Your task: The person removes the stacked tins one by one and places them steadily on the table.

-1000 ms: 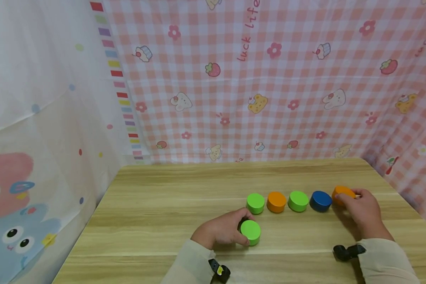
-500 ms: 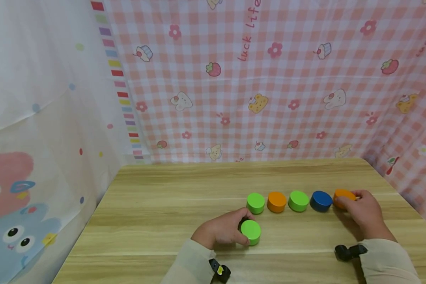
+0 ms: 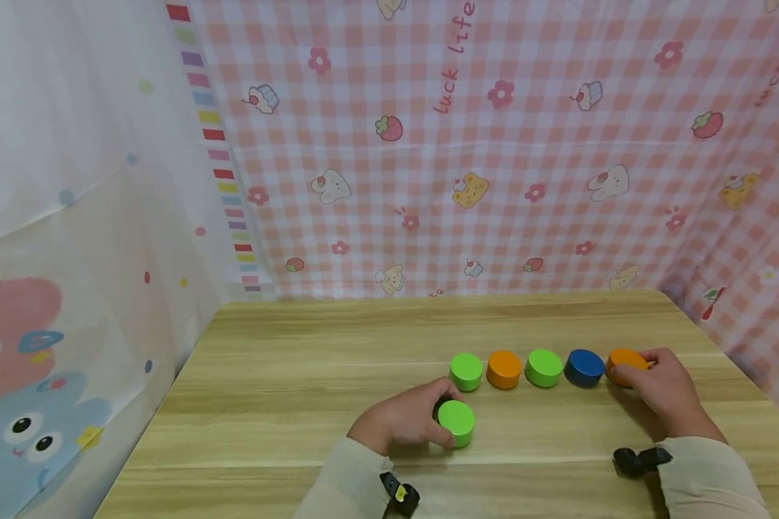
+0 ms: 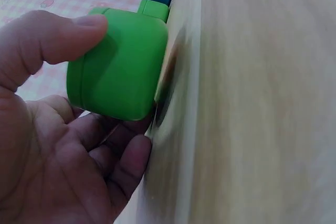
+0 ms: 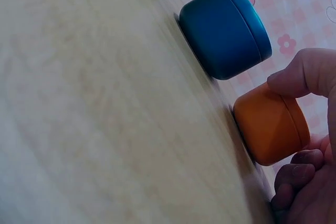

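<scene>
My left hand (image 3: 405, 418) holds a green round lidded tin (image 4: 118, 64) between thumb and fingers, in front of the row's left end. In the left wrist view its underside is close over the table, with a shadow beneath. At the row's right end, my right hand (image 3: 665, 382) grips an orange round lidded tin (image 5: 270, 124) by its side, thumb on the near edge. The orange tin stands upright on the table beside a blue tin (image 3: 584, 368), a small gap between them. Leftward in the row follow a green tin (image 3: 544, 368), an orange tin (image 3: 503, 370) and another green tin (image 3: 466, 372).
The wooden table (image 3: 285, 404) reaches back to a pink checked cloth (image 3: 428, 166) hanging behind it. A white printed cloth (image 3: 104, 238) hangs along the left side. Small black cameras are strapped at both wrists, over light sleeves.
My right hand has lowered the orange tin slightly, so it now sits level with the row's other tins. The left hand and its green tin have stayed put.
</scene>
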The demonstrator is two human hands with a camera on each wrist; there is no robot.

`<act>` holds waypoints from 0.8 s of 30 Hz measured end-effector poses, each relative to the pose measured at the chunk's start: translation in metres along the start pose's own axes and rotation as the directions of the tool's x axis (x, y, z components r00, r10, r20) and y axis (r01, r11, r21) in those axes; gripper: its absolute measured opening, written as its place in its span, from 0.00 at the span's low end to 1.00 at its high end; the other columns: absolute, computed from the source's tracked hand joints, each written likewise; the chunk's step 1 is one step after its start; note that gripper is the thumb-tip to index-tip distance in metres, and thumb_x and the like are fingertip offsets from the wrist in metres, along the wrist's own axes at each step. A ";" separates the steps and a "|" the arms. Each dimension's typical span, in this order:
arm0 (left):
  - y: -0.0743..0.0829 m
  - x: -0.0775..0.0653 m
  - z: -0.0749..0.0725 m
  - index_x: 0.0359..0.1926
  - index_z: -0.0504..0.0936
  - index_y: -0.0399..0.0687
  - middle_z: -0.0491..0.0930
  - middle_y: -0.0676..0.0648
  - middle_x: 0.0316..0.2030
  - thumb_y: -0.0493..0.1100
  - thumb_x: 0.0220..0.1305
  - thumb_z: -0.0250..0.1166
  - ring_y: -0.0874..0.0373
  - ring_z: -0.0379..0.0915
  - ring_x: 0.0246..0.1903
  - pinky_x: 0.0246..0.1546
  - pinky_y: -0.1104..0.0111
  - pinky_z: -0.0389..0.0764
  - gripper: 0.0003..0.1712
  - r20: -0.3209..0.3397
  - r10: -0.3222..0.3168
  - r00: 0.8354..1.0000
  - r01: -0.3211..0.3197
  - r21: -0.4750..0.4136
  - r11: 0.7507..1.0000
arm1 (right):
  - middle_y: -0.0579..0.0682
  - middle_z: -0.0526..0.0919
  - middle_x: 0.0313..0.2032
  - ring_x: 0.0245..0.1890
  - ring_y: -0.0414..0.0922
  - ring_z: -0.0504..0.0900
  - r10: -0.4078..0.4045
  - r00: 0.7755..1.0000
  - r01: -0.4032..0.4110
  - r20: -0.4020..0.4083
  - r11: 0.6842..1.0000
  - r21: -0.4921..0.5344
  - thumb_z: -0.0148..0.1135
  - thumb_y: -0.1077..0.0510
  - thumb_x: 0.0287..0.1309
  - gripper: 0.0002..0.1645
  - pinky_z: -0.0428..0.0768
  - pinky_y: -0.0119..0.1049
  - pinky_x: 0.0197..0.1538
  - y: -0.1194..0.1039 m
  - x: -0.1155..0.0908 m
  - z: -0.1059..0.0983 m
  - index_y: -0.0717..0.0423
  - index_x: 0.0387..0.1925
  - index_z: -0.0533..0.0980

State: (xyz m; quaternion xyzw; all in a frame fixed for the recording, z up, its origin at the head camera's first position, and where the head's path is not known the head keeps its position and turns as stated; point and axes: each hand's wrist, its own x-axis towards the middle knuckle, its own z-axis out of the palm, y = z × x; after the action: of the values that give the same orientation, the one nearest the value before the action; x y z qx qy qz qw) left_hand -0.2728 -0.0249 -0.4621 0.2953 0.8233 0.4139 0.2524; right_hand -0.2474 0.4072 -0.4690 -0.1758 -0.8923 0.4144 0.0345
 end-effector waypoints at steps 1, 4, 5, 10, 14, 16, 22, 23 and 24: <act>0.000 -0.001 -0.001 0.50 0.76 0.61 0.79 0.60 0.49 0.37 0.52 0.80 0.64 0.73 0.50 0.61 0.65 0.72 0.29 -0.006 0.000 1.000 0.000 -0.003 1.000 | 0.75 0.69 0.58 0.51 0.64 0.73 0.001 1.000 -0.001 0.006 1.000 -0.002 0.66 0.42 0.67 0.46 0.74 0.35 0.41 0.000 0.000 0.000 0.77 0.63 0.60; 0.000 -0.003 -0.005 0.51 0.76 0.60 0.79 0.60 0.50 0.38 0.52 0.80 0.63 0.74 0.50 0.62 0.64 0.72 0.29 -0.036 -0.001 0.999 0.000 -0.014 1.000 | 0.75 0.69 0.57 0.51 0.64 0.73 0.004 1.000 -0.004 0.022 1.000 -0.018 0.65 0.42 0.68 0.45 0.74 0.38 0.43 -0.001 0.000 -0.001 0.77 0.62 0.60; 0.000 -0.004 -0.007 0.51 0.76 0.60 0.79 0.60 0.50 0.38 0.52 0.80 0.63 0.74 0.50 0.62 0.63 0.73 0.28 -0.051 -0.002 0.999 0.001 -0.018 1.000 | 0.75 0.69 0.57 0.51 0.65 0.73 0.007 1.000 -0.006 0.027 1.000 -0.023 0.64 0.42 0.68 0.45 0.74 0.39 0.44 -0.001 0.001 -0.002 0.77 0.62 0.60; -0.002 -0.009 -0.016 0.51 0.77 0.56 0.79 0.56 0.49 0.39 0.53 0.79 0.59 0.73 0.49 0.59 0.60 0.73 0.27 -0.152 -0.002 0.988 -0.005 -0.048 0.999 | 0.76 0.68 0.58 0.52 0.65 0.72 0.013 0.999 -0.012 0.040 1.000 -0.024 0.63 0.42 0.69 0.46 0.74 0.42 0.46 -0.002 0.002 -0.001 0.78 0.64 0.58; -0.005 -0.010 -0.019 0.54 0.77 0.53 0.80 0.53 0.49 0.39 0.56 0.79 0.56 0.75 0.50 0.59 0.56 0.74 0.27 -0.255 -0.016 0.967 -0.001 -0.068 0.998 | 0.76 0.68 0.59 0.52 0.65 0.72 0.008 0.999 -0.007 0.038 1.000 -0.021 0.64 0.42 0.68 0.48 0.74 0.40 0.45 -0.002 0.002 -0.001 0.78 0.65 0.57; -0.007 -0.010 -0.020 0.55 0.77 0.51 0.80 0.52 0.50 0.40 0.57 0.79 0.55 0.75 0.52 0.60 0.54 0.75 0.27 -0.301 -0.030 0.953 0.009 -0.071 0.997 | 0.76 0.69 0.58 0.51 0.65 0.73 0.000 0.999 0.001 0.035 1.000 -0.027 0.65 0.41 0.68 0.49 0.74 0.39 0.44 -0.002 0.002 -0.001 0.78 0.65 0.58; -0.010 -0.007 -0.020 0.57 0.79 0.48 0.79 0.46 0.57 0.42 0.58 0.79 0.47 0.75 0.60 0.64 0.45 0.73 0.28 -0.424 -0.064 0.903 0.064 -0.012 0.998 | 0.77 0.68 0.59 0.52 0.65 0.73 -0.011 0.999 0.013 0.052 0.999 -0.042 0.64 0.41 0.68 0.51 0.74 0.37 0.43 -0.002 0.002 -0.002 0.80 0.67 0.56; -0.010 -0.006 -0.020 0.58 0.80 0.48 0.79 0.46 0.58 0.42 0.58 0.79 0.46 0.75 0.61 0.65 0.44 0.71 0.28 -0.444 -0.071 0.893 0.080 0.001 0.997 | 0.77 0.68 0.60 0.52 0.66 0.74 -0.013 0.998 0.015 0.054 0.999 -0.044 0.63 0.41 0.69 0.50 0.75 0.37 0.44 -0.002 0.002 -0.002 0.80 0.68 0.56; -0.010 -0.005 -0.020 0.58 0.80 0.48 0.79 0.45 0.59 0.43 0.58 0.80 0.46 0.75 0.61 0.66 0.42 0.69 0.29 -0.462 -0.080 0.883 0.095 0.011 0.995 | 0.78 0.67 0.61 0.52 0.66 0.73 -0.012 0.998 0.014 0.055 0.999 -0.041 0.61 0.42 0.70 0.50 0.74 0.38 0.44 -0.002 0.002 -0.003 0.80 0.68 0.55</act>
State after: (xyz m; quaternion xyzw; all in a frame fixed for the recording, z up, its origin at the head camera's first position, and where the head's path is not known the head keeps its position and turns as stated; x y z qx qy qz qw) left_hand -0.2847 -0.0437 -0.4587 0.1554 0.8788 0.4466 0.0634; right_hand -0.2498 0.4086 -0.4657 -0.1593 -0.9024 0.4002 0.0091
